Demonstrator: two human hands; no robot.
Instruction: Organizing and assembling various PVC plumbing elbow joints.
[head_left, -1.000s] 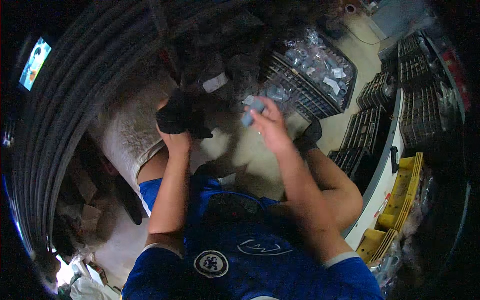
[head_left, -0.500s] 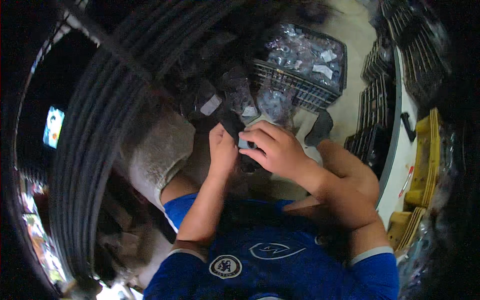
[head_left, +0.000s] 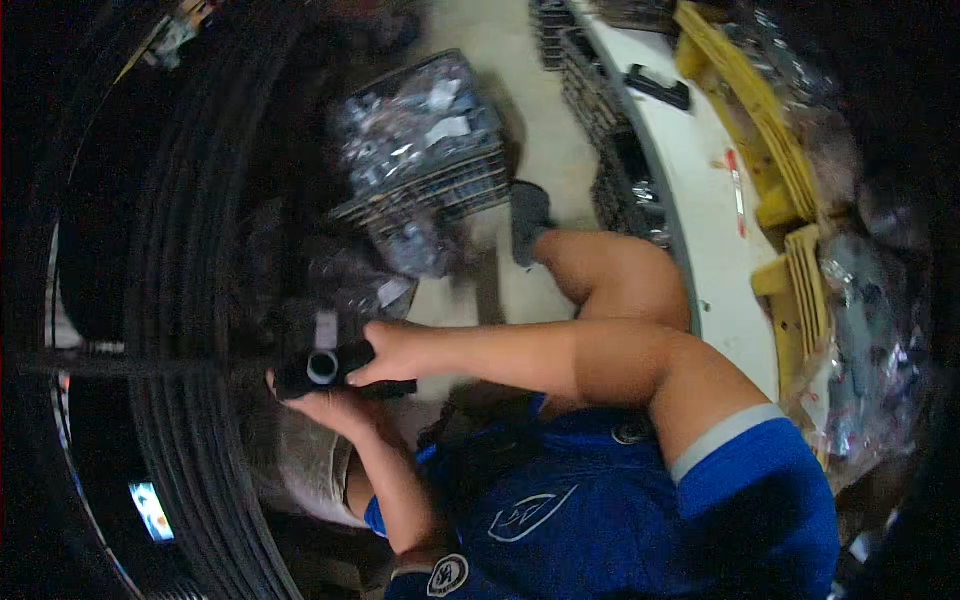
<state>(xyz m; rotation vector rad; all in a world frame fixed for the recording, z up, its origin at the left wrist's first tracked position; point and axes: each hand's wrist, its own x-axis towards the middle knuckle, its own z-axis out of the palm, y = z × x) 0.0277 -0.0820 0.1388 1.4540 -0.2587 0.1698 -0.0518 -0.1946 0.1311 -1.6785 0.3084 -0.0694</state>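
Note:
Both my hands are together left of centre, around a black part with a pale grey ring (head_left: 323, 367) set in it. My left hand (head_left: 335, 408) cups the part from below with its fingers curled round the near left side. From the right, my right hand (head_left: 390, 352) pinches the part's edge between thumb and fingers. A short dark piece sticks out below my right hand. The part is dim and smeared, so its exact kind does not show. Just beyond it lies a clear bag with a pale label (head_left: 395, 291).
Ahead stands a dark plastic crate (head_left: 450, 185) of bagged parts. Long black pipes (head_left: 175, 300) run along the left. On the right, a white tabletop (head_left: 715, 230) bears a black tool (head_left: 660, 87), a red-and-white pen (head_left: 738, 192) and yellow bins (head_left: 745, 100). Dark crates (head_left: 590, 85) line its side.
My view has turned right, so the crate and table appear further left. Both hands have shifted left together, and the grey piece between them now shows as a round ring in the black part.

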